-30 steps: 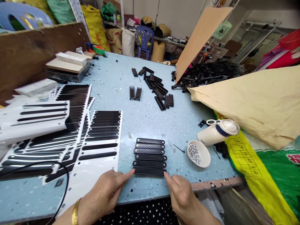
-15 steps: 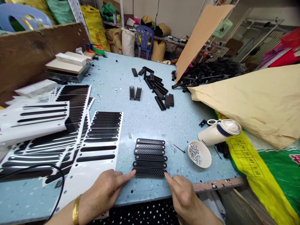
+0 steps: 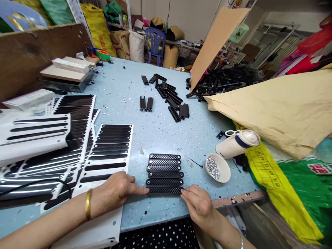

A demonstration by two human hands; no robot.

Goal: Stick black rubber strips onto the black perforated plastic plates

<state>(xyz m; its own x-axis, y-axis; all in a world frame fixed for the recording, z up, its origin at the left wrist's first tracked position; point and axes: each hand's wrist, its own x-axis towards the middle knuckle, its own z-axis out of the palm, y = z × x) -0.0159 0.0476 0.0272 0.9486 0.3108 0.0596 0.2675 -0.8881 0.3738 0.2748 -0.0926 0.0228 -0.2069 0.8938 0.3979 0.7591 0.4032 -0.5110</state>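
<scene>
The left hand [image 3: 114, 192] is resting on the near part of the light blue surface [image 3: 160, 131], its forefinger stretched out and touching the left end of the nearest black textured strip [image 3: 164, 190]. The right hand [image 3: 198, 204] is meeting the same strip at its right end with its fingertips. Neither hand is closing a grip around the strip; both are lying loosely open, pressing against its ends from opposite sides. A gold bangle [image 3: 88, 204] is sitting on the left wrist.

The strip is lying flat as the nearest of a neat row of six black strips [image 3: 164, 172], set side by side and touching, near the front edge of the surface, about the middle.

Just left of the row, white backing sheets with black stickers [image 3: 109, 148] are spreading out in overlapping layers, one of them running under the left forearm. Right of the row, a small white bowl of silvery screws [image 3: 217, 168] is standing, and just beyond it a white cup with a lid [image 3: 237, 143] is lying on its side. Farther off, loose black ribbed pieces [image 3: 166, 98] are lying scattered in the middle of the surface, and a big heap of black parts [image 3: 228, 77] is showing at the far right behind a sheet of brown paper [image 3: 275, 107].
</scene>
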